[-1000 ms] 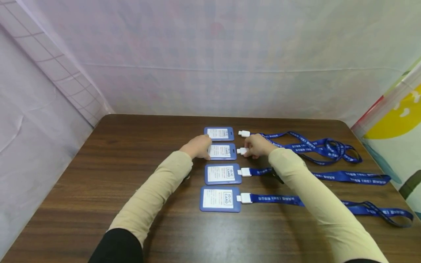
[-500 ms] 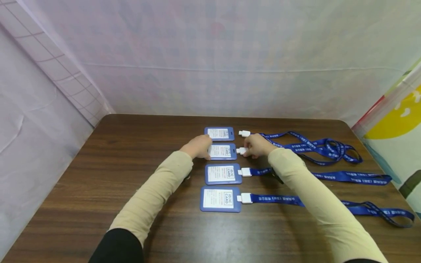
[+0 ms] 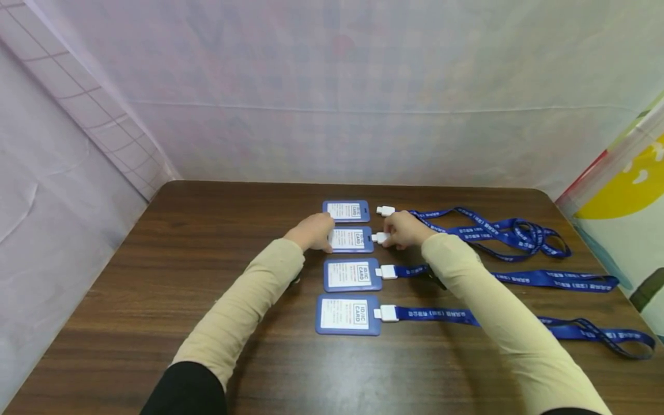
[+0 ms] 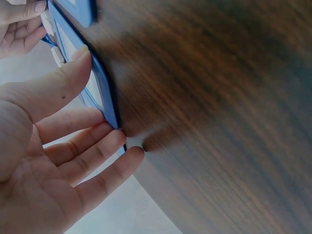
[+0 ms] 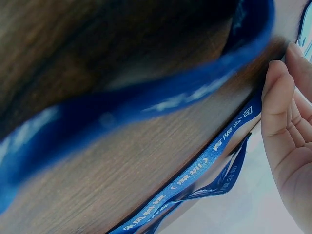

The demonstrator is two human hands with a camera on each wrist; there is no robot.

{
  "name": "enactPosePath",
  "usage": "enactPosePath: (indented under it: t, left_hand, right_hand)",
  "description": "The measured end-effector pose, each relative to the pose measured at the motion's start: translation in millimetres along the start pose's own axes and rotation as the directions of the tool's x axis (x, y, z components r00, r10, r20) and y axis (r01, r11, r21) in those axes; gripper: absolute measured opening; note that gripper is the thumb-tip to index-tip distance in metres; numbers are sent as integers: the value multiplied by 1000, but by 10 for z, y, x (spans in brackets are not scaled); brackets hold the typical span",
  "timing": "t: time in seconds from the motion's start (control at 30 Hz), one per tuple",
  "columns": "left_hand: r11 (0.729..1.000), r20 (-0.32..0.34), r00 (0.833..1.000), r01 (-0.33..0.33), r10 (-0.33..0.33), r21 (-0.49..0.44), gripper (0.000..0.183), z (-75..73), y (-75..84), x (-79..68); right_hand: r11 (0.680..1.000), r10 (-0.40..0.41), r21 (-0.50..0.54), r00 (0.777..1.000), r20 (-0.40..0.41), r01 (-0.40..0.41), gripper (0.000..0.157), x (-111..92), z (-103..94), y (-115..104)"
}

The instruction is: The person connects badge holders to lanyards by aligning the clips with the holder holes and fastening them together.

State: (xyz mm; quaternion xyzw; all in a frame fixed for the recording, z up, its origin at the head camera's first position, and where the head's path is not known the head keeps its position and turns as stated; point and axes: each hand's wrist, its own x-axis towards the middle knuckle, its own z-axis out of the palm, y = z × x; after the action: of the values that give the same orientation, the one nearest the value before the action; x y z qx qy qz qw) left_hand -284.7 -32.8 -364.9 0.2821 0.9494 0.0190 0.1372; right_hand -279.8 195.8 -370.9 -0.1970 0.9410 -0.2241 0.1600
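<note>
In the head view my left hand point(image 3: 313, 230) holds the left end of a blue badge holder point(image 3: 350, 238), second from the back in a column. The left wrist view shows the thumb on one long edge of that holder point(image 4: 103, 80), with fingertips at its end and on the wood. My right hand point(image 3: 408, 230) pinches the white clip point(image 3: 381, 237) of a blue lanyard. The clip's tip lies at or right beside the holder's slotted end; whether they touch, I cannot tell. In the right wrist view the printed lanyard strap point(image 5: 195, 168) runs from the fingers.
Behind lies another badge holder point(image 3: 346, 211), apart from its white clip point(image 3: 385, 211). Two nearer holders point(image 3: 353, 274) point(image 3: 347, 314) have clips at their slotted ends. Looped straps point(image 3: 524, 236) spread right over the brown table point(image 3: 207, 230). A pale curtain point(image 3: 332, 115) hangs behind.
The pinched white clip has shifted very slightly left, closer to the held badge holder. My left hand has stayed in place.
</note>
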Motion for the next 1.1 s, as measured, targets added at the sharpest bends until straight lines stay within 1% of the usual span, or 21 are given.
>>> enactPosePath:
  t: [0.2, 0.43, 0.77, 0.93, 1.1]
  left_hand:
    - [1000, -2, 1000, -15, 15, 8, 29, -15, 16, -19]
    - [999, -11, 999, -30, 30, 16, 29, -19, 8, -29]
    - [999, -4, 1000, -21, 21, 27, 30, -18, 18, -29]
    - [998, 1, 1000, -27, 27, 48, 30, -27, 28, -30]
    - [998, 2, 999, -33, 32, 61, 30, -28, 30, -28]
  right_hand:
    - [1000, 10, -2, 1000, -7, -10, 20, -4, 15, -13]
    - [1000, -10, -9, 1000, -16, 10, 20, 15, 40, -6]
    - [999, 33, 10, 999, 7, -33, 20, 44, 54, -15]
    - [1000, 15, 11, 1000, 6, -15, 21, 36, 54, -21]
    - [1000, 15, 4, 1000, 5, -15, 22, 45, 57, -19]
